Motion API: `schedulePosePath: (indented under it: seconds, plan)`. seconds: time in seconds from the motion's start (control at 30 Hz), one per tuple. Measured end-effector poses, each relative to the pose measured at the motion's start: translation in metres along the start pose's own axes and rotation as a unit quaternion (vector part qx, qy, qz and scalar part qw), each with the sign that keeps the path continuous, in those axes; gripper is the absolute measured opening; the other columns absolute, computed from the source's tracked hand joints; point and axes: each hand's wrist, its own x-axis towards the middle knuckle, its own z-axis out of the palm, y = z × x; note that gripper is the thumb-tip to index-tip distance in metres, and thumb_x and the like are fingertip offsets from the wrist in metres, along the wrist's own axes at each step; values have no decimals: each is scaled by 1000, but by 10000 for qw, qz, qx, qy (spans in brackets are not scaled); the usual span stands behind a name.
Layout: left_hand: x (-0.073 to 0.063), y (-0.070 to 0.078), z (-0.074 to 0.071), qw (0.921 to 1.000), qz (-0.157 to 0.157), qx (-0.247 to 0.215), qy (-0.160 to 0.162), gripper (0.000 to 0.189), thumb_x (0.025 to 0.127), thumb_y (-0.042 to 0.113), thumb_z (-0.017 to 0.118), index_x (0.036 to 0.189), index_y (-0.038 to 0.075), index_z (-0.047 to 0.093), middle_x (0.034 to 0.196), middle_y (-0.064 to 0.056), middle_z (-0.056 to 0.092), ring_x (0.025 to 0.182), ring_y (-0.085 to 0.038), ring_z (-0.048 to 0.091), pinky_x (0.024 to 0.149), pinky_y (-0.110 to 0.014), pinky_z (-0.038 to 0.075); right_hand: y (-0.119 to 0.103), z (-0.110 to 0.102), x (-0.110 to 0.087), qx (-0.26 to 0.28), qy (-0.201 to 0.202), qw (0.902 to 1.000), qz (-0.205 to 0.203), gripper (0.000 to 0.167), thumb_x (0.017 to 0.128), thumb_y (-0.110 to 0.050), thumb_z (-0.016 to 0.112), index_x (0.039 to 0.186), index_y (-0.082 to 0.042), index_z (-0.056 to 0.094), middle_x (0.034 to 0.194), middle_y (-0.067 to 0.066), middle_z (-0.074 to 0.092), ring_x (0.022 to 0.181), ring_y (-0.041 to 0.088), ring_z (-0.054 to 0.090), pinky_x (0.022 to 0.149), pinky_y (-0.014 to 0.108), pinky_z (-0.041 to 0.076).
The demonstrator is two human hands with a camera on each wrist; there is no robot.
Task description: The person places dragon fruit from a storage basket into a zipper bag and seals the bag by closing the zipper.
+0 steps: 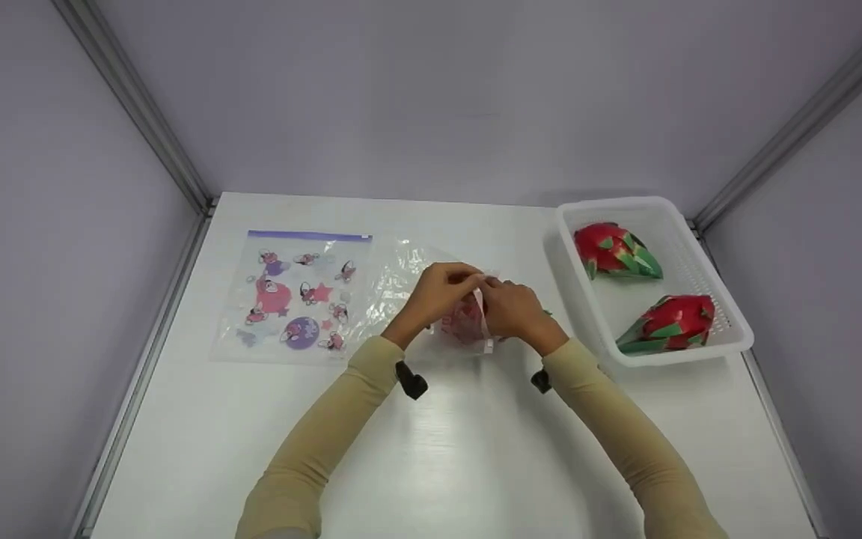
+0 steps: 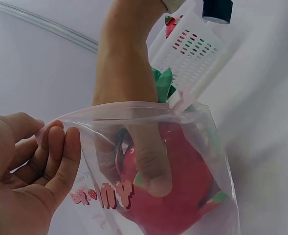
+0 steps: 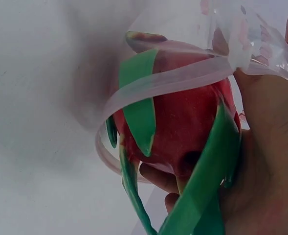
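A red dragon fruit (image 2: 188, 181) with green leaf tips is partly inside a clear zip bag (image 2: 221, 147) with red printed letters. My left hand (image 1: 435, 296) pinches the bag's mouth edge between thumb and fingers, seen at the left of the left wrist view. My right hand (image 1: 515, 308) reaches through the mouth and grips the fruit, the thumb lying along its side. In the right wrist view the bag's pale rim (image 3: 170, 81) crosses over the fruit, and the long green leaves (image 3: 200, 181) stick out of the mouth.
A white perforated basket (image 1: 579, 307) at the right holds two more dragon fruits (image 1: 610, 248). At the left lies a flat clear bag (image 1: 233, 329) with cartoon prints and a purple zip. Crinkled clear plastic (image 1: 393, 281) spreads beside it on the white table (image 1: 431, 464).
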Motion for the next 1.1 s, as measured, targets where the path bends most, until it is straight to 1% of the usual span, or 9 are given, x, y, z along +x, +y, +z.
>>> schedulePosePath:
  seconds: [0.17,0.3,0.53,0.6,0.67,0.8,0.9,1.03,1.1]
  plan:
    - [0,-4,1,10000,-7,-59,9,28,106,19,67,121,-2,77,112,-20,78,83,-12,72,78,-27,61,3,2,0,280,-291,9992,33,60,102,-36,66,151,-3,54,129,20,71,94,41,73,80,57,63]
    - [0,-5,1,10000,-25,-41,69,28,106,20,67,120,-1,78,113,-19,79,83,-11,71,78,-26,61,6,1,-1,466,-336,9983,-109,57,103,-31,64,152,-3,52,130,21,69,96,42,72,83,58,62]
    - [1,-5,-1,9995,-131,-90,291,27,106,23,69,118,0,79,109,-17,79,81,-10,71,77,-25,61,15,-8,-5,1379,-503,9882,-436,67,106,-30,67,163,-7,40,156,20,55,125,39,67,104,58,57]
    - [1,-5,-2,9991,-174,-99,377,26,106,22,68,117,1,79,110,-18,79,80,-9,71,77,-25,61,18,-10,-7,1512,-474,9858,-556,66,105,-32,69,161,-7,44,156,20,55,128,37,65,106,58,56]
    - [1,-5,-3,9988,-199,-157,428,25,106,21,68,116,1,79,111,-21,78,81,-9,71,77,-25,61,20,-12,-10,1588,-435,9842,-648,61,105,-33,69,156,-7,49,152,18,58,125,35,65,104,57,56]
    - [0,-4,-4,9984,-182,-253,462,24,107,18,67,117,-1,78,113,-26,75,81,-9,70,77,-25,62,21,-16,-16,1546,-277,9856,-632,54,103,-33,71,150,-10,57,150,16,61,131,35,63,105,59,55]
    - [-1,-4,-4,9986,-129,-202,464,25,107,18,67,118,-2,77,108,-25,76,80,-8,70,76,-25,63,23,-17,-22,1494,-104,9874,-510,57,99,-34,76,149,-12,60,152,14,60,136,37,60,106,61,55]
    - [0,-5,-5,9984,-112,-206,516,26,107,18,67,119,-4,77,103,-21,76,78,-9,71,75,-26,63,25,-16,-30,1418,140,9885,-505,63,92,-34,84,145,-9,62,146,15,62,129,37,63,102,60,57]
    - [0,-5,-5,9981,-147,-259,549,26,107,18,67,118,-3,77,103,-21,75,78,-9,71,76,-26,64,27,-15,-34,1390,130,9890,-480,69,88,-35,88,145,-8,60,143,16,61,126,37,63,101,60,57]
